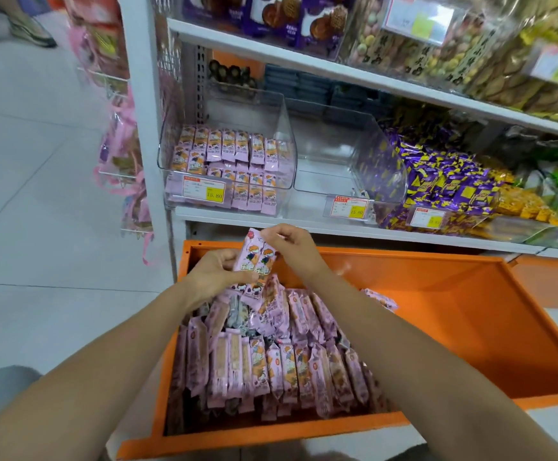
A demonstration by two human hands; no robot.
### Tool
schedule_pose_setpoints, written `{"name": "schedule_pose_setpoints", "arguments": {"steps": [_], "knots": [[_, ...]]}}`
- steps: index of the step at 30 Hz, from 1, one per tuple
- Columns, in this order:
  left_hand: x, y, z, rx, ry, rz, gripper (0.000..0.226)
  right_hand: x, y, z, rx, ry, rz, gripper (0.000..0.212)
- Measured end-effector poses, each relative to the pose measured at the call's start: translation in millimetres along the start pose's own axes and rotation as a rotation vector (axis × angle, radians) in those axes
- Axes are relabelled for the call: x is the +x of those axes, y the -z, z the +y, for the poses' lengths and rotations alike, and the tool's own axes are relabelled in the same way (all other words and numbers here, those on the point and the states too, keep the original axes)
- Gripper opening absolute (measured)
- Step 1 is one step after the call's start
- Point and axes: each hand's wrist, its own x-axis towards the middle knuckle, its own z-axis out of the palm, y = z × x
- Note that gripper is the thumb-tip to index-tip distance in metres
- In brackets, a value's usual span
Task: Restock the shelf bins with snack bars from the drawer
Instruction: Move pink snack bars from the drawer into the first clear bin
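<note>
Step in hand: I judge I'm gathering a small bundle of snack bars (256, 261) above the drawer (470, 327), squaring them up before they go to the shelf.
Left hand (217, 274): my fingers are curled round the lower half of the bundle, the thumb across its front.
Right hand (290, 247): my fingers are bent and pinch the bundle's top edge.
Where the bars are: the bundle hangs between the drawer and the shelf edge. The rest of the stock (271, 367) stands in rows in the drawer's left half.
Bins: the left bin (284, 134) already holds the same pink bars, roughly half full. The middle bin (337, 161) beside it looks empty.
Next move: probably a lift up and forward over the left bin's clear front wall, keeping the bars aligned so they drop into a row.
Writing: the price tag (204, 191) on the left bin reads 15.80 on yellow. The wrappers show a cartoon child and Chinese characters I can't read with certainty.
</note>
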Motion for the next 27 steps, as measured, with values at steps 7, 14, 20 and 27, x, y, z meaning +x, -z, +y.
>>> {"name": "schedule_pose_setpoints", "arguments": {"steps": [7, 14, 20, 27], "knots": [[-1.0, 24.4, 31.8, -0.023, -0.136, 0.019, 0.037, 26.3, 2.7, -51.2, -0.138, 0.040, -0.148, 0.014], [3.6, 48.0, 72.5, 0.178, -0.461, 0.393, 0.036, 82.2, 1.5, -105.4, -0.064, 0.022, -0.019, 0.015], [32.8, 85.4, 44.8, 0.982, -0.643, 0.599, 0.055, 142.0, 5.2, -129.1, -0.051, 0.025, 0.173, 0.022], [45.9, 89.3, 24.2, 1.130, -0.624, 0.548, 0.071, 202.4, -3.7, -115.8, -0.219, 0.000, 0.301, 0.014]]}}
